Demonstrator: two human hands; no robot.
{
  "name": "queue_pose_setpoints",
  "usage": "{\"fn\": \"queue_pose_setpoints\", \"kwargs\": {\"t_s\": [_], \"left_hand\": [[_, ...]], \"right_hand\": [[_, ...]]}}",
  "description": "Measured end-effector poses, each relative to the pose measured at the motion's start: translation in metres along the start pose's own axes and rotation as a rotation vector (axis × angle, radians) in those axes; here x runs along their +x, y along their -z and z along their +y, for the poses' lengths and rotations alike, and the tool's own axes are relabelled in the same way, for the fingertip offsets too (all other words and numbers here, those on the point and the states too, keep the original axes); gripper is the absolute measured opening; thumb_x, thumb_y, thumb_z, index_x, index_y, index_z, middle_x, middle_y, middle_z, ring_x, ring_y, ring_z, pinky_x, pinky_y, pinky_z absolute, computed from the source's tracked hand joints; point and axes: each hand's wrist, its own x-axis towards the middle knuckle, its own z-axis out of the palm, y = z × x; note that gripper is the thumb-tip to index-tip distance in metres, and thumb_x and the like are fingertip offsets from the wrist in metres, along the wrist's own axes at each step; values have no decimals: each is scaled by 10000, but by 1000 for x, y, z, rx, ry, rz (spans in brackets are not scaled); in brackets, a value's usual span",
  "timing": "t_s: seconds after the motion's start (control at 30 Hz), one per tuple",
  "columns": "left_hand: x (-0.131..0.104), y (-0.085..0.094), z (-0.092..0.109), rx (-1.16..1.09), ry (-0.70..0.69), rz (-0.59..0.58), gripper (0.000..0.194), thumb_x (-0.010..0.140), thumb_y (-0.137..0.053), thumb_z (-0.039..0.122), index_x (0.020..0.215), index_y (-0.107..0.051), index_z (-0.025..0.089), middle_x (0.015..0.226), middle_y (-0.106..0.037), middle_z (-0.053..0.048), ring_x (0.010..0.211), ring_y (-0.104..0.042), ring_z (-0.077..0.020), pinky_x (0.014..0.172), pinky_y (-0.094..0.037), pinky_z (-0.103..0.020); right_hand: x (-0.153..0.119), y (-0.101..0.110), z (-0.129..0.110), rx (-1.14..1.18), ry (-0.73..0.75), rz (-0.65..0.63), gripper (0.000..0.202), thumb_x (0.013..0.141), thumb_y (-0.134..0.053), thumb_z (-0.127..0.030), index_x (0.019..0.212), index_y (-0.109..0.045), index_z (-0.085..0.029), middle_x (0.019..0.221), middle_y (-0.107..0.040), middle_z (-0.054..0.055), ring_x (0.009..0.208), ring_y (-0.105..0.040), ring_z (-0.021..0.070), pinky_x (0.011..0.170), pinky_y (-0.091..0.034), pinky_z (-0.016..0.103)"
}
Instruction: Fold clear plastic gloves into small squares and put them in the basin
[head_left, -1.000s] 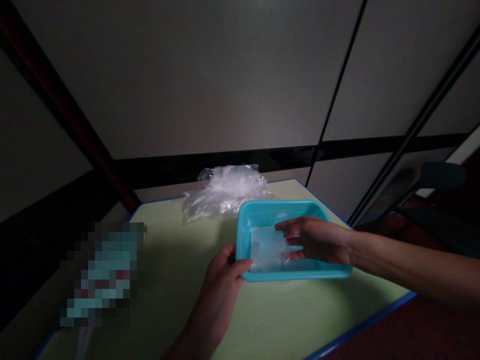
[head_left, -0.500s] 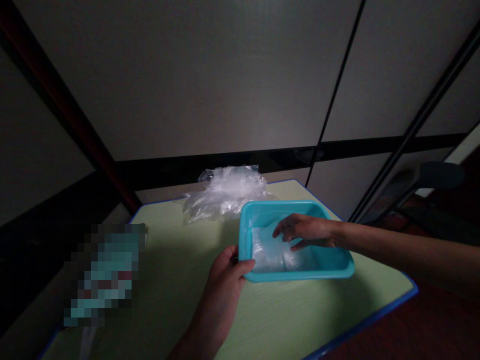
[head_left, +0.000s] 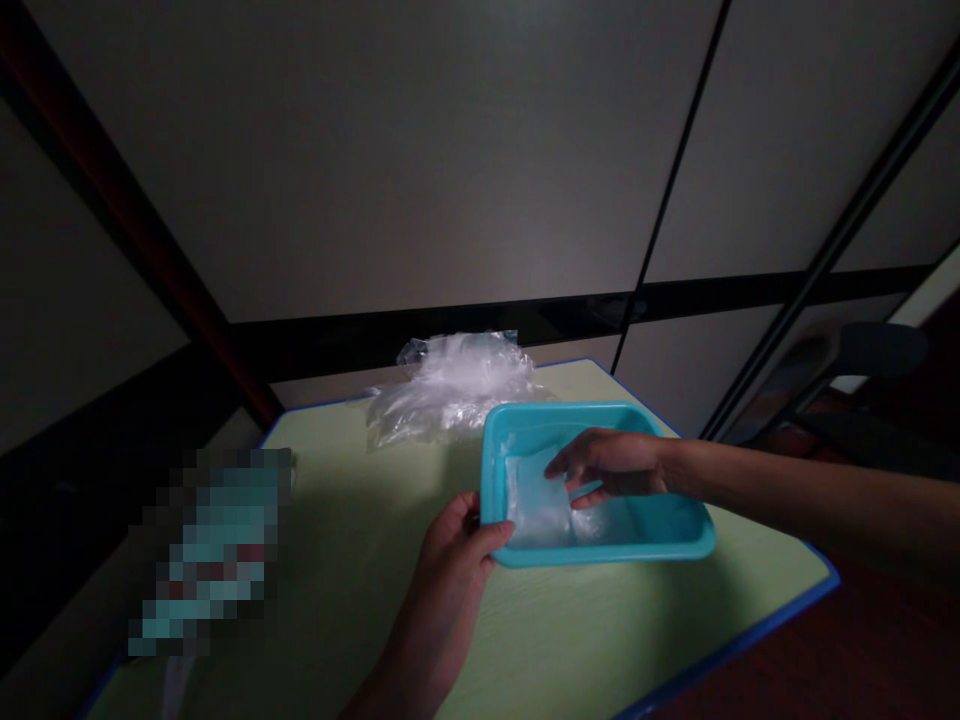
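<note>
With our left hand (head_left: 456,555) we are clasping the left side of the blue tray (head_left: 600,554), toward the right edge of the table (head_left: 345,530); our right hand (head_left: 611,462) is holding half-bent fingers over clear film (head_left: 538,510) inside, pinching or not we cannot tell; crumpled plastic (head_left: 457,385) is lying by the far edge

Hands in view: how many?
2: the left hand grips the basin at its near left corner; the right hand is inside it, by the clear plastic.
</note>
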Motion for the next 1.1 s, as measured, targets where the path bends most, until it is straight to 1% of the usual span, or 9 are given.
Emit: {"fn": "queue_pose_setpoints", "kwargs": {"t_s": [0.17,0.3,0.37,0.5,0.63,0.73,0.83,1.0,1.1], "left_hand": [[-1,0,0,-1,-3,-27,217,541,-645,184,742,-564,165,658,-584,6,655,-544,-141,643,-408,-247],[-2,0,0,0,-6,-31,201,550,-636,178,731,-552,160,658,-570,12,646,-532,-134,637,-398,-244],[-3,-1,0,-4,-13,-26,178,565,-629,163,720,-541,159,651,-554,19,639,-522,-123,631,-388,-236],[-3,-1,1,-28,-16,-39,161,575,-626,144,695,-520,160,627,-542,27,610,-507,-109,615,-377,-223],[-3,-1,1,-40,-13,-34,156,583,-621,135,700,-522,161,617,-537,33,594,-504,-102,602,-376,-217],[-3,-2,1,-43,-20,-39,147,585,-617,134,696,-523,158,617,-540,29,593,-507,-105,595,-379,-218],[-3,-2,2,-40,-18,-52,156,576,-620,143,701,-526,154,626,-551,20,596,-511,-110,597,-386,-224],[-1,0,1,-12,-19,-51,187,565,-625,156,731,-538,149,643,-560,12,607,-511,-116,600,-393,-230],[-2,-1,1,-8,-30,-37,169,569,-625,157,708,-529,155,631,-548,21,602,-508,-110,590,-387,-218]], "right_hand": [[7,-4,-1,72,-45,2,170,581,-487,-26,660,-603,-124,723,-513,34,628,-489,98,587,-500,254],[10,-4,-2,-6,-46,-4,214,602,-464,0,741,-584,-110,741,-510,24,630,-486,85,590,-494,235],[11,-4,-3,-112,-20,3,247,619,-467,0,811,-581,-104,779,-520,30,667,-490,90,600,-490,226],[9,-8,-8,-431,57,38,319,667,-470,-32,963,-573,-89,969,-543,83,808,-513,126,614,-478,206],[8,-11,-14,-829,102,10,421,690,-502,-94,1110,-523,-72,973,-579,105,755,-560,150,586,-473,231],[8,-12,-17,-1078,161,-26,446,695,-533,-133,1138,-518,-85,1010,-588,112,842,-569,194,695,-463,277],[8,-14,-20,-1220,220,-49,455,704,-543,-138,1155,-511,-86,1107,-555,127,975,-528,223,811,-415,289],[8,-18,-25,-1367,238,-105,459,715,-544,-122,1172,-507,-122,1015,-598,109,882,-572,200,726,-432,251],[10,-15,-27,-1416,229,-106,455,714,-555,-139,1166,-517,-160,859,-627,73,765,-585,170,645,-434,236]]}}
